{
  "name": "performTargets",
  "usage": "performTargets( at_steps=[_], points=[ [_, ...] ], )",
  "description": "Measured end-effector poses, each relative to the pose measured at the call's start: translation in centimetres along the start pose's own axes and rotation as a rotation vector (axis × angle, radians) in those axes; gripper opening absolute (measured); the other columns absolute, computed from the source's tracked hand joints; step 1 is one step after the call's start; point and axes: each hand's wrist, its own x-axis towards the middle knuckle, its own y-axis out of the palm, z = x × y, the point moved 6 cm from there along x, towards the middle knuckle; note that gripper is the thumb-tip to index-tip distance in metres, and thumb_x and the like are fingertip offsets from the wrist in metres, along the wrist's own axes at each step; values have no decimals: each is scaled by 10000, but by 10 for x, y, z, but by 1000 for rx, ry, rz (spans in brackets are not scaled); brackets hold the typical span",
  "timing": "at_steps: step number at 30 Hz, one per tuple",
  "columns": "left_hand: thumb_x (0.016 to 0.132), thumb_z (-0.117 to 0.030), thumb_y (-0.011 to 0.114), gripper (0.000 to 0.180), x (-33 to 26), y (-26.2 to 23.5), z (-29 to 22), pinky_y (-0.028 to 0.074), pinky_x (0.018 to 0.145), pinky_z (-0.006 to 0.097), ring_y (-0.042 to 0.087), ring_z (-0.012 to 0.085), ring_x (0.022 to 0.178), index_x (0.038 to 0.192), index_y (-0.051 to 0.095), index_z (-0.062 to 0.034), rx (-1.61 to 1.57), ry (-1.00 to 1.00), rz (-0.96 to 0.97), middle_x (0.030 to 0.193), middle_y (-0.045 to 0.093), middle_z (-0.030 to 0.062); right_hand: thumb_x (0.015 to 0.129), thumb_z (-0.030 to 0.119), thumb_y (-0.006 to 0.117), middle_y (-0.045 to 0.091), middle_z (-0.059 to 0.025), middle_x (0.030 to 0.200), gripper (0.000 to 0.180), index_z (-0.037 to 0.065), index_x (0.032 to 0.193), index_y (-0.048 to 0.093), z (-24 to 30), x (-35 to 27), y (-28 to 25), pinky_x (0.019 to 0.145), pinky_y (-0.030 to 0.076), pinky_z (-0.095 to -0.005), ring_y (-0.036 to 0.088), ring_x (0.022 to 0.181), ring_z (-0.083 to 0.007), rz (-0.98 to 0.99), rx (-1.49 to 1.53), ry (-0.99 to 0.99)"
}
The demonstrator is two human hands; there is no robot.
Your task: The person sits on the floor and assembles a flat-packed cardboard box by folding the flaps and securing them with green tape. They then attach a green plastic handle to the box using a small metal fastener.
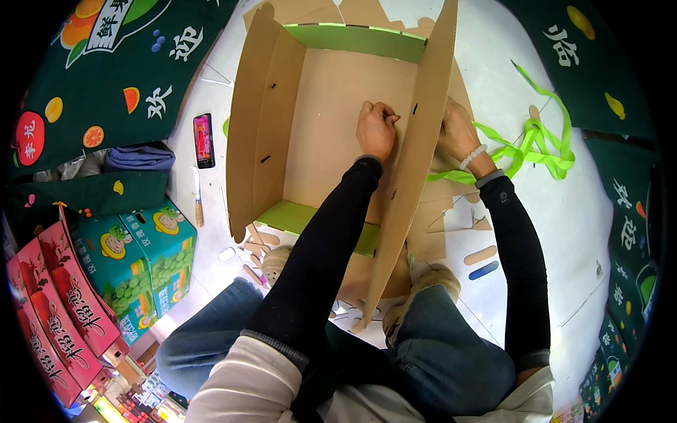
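Note:
An open cardboard box [352, 127] with green end panels stands on the floor between my legs, its long side walls upright. My left hand [377, 130] is inside it, close to the right wall [416, 141], with its fingers curled together. Whatever they pinch is too small to make out. On the outer side of that wall is my right hand [458, 134], its fingertips hidden behind the cardboard. A bright green ribbon [525, 151] trails over the floor beside and beneath the right wrist. Small dark slots or ties show in both long walls.
Left of the box lie a phone [203, 141] and a knife with a wooden handle [197, 197]. Oval cardboard cut-outs [481, 255] and scraps litter the floor. Printed cartons [144, 257] stand at the left, and dark green printed cloths [106, 92] hang on both sides.

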Motion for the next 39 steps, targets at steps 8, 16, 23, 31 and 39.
performTargets(
  at_steps=[8,16,23,31,39],
  points=[
    [746,-33,609,92,-9,-40,-12,461,636,381,570,331,703,744,526,8,-138,-17,466,782,589,199,817,-39,557,556,-185,1155,386,23,1194,507,-28,-32,0,776,510,-355,604,916,-345,-36,-43,40],
    [788,-17,588,79,-121,-274,-50,487,669,398,612,338,713,848,628,14,273,361,1259,758,630,182,865,-60,522,463,-104,1314,452,61,1294,447,11,-48,-87,752,532,-267,628,939,-186,-151,-27,169],
    [771,-335,668,359,-94,-355,61,509,649,366,648,265,798,966,634,-36,1308,265,997,887,639,108,753,-44,588,508,-157,1243,442,32,1186,532,217,-54,-60,926,444,-392,510,1116,-338,56,-304,-308],
    [853,-120,516,433,-24,-311,-17,326,1062,392,379,294,1292,1269,439,-28,1270,1156,322,1406,374,178,609,192,734,442,-159,1312,654,54,1212,523,279,-97,41,1059,298,-477,413,1228,-335,606,-851,-577],
    [810,-186,650,662,-38,-294,-27,293,1086,439,300,358,1332,1366,331,-20,369,757,525,1485,198,201,522,453,774,266,-171,1466,980,158,1377,396,254,-54,5,1102,199,-541,226,1369,-358,376,-570,-379]
  ],
)
